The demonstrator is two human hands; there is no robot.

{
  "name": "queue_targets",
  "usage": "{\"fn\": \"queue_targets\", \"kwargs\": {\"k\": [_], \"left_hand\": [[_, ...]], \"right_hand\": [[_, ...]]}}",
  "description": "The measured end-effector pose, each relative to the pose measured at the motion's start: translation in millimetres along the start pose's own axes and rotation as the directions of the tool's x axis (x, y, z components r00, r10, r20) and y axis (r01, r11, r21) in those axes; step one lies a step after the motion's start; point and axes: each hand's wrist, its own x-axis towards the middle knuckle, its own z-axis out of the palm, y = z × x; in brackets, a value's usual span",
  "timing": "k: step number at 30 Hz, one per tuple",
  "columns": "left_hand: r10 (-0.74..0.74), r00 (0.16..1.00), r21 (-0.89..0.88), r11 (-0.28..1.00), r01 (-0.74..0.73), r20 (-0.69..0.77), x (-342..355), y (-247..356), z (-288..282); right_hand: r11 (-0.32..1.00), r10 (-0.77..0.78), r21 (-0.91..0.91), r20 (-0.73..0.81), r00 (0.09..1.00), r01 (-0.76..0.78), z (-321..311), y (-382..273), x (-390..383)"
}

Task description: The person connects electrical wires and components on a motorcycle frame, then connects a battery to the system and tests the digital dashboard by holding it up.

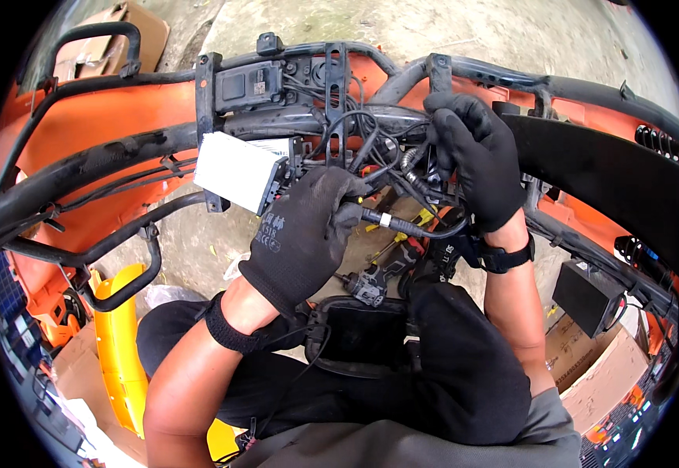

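Observation:
My left hand [304, 238], in a black glove, is closed with its fingertips pinched at the end of a black cable [405, 226] that carries a white band. Up and to the right, my right hand [480, 164], gloved alike, has its fingers curled together beside the tangled wiring [366, 129]; anything in its grip is hidden. Both hands are over the black tube frame [292, 123] of a vehicle with orange panels [140, 117]. Near my left hand, a white-faced box with plugs [238, 173] sits against the frame.
A cordless drill [378, 277] and a yellow-handled screwdriver [403, 226] lie below the wiring. By my legs is a black tray [355, 334]. A yellow panel [121, 355] stands left, a black box [589, 296] hangs right, and a cardboard box [600, 374] is below it.

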Motion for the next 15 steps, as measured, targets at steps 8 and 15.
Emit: {"fn": "queue_targets", "kwargs": {"k": [8, 15], "left_hand": [[0.044, 0.999, 0.029, 0.999, -0.044, 0.022, -0.3, -3.0, -0.7], [-0.036, 0.999, 0.071, 0.997, 0.035, 0.011, -2.4, 2.0, -3.5]], "right_hand": [[0.995, 0.027, 0.093, 0.007, 1.000, -0.028, 1.6, -1.7, -6.8], [0.989, 0.068, 0.131, -0.002, 0.998, -0.067, -4.9, 4.8, -10.1]]}}
